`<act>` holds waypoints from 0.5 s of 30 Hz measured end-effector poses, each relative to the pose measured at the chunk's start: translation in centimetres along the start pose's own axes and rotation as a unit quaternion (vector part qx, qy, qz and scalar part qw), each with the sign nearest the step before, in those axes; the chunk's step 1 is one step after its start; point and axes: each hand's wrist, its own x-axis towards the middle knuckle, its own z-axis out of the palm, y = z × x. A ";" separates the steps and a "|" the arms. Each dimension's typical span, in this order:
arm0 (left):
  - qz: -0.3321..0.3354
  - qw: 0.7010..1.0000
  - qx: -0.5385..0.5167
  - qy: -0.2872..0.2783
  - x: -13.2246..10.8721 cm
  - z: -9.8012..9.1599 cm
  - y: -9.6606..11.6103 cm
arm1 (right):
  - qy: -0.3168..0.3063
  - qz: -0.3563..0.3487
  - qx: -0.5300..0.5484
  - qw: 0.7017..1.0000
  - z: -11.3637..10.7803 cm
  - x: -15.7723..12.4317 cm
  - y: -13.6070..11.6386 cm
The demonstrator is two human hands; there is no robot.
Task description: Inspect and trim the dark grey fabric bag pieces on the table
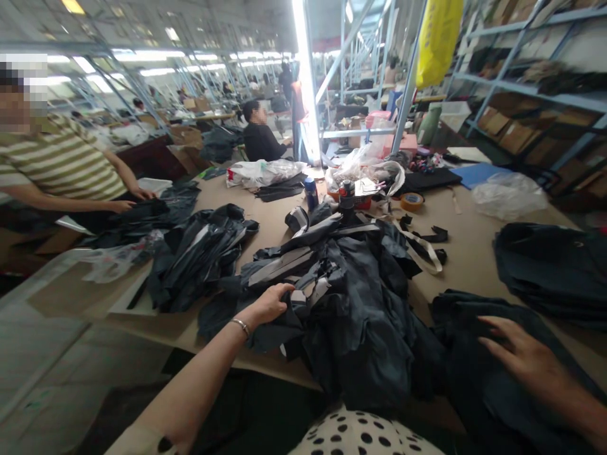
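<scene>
1. Left hand (271, 303): resting on the near-left edge of the fabric pile (351, 297), fingers curled loosely on dark cut pieces; firm clamp or not, cannot tell.
2. Right hand (521, 357): right of the pile, fingers spread flat on a separate garment (478, 379), gripping nothing.
3. Pile: mid-table (474, 246), long axis running away toward the bottle (311, 193); left hand nearer.
4. Left of the pile: a co-worker's hands (130, 201) on other dark fabric.
</scene>
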 end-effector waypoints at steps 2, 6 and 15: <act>0.014 1.000 0.018 0.008 0.4 -0.2 -0.2 | -0.040 -0.071 0.031 0.996 3.2 1.8 -7.6; 0.047 0.998 0.027 0.038 -0.3 -1.6 0.7 | -0.122 -0.244 0.093 0.957 7.3 4.8 -20.8; 0.260 0.944 0.152 0.133 -5.5 -4.7 9.7 | -0.173 -0.372 -0.136 0.902 6.7 9.6 -36.1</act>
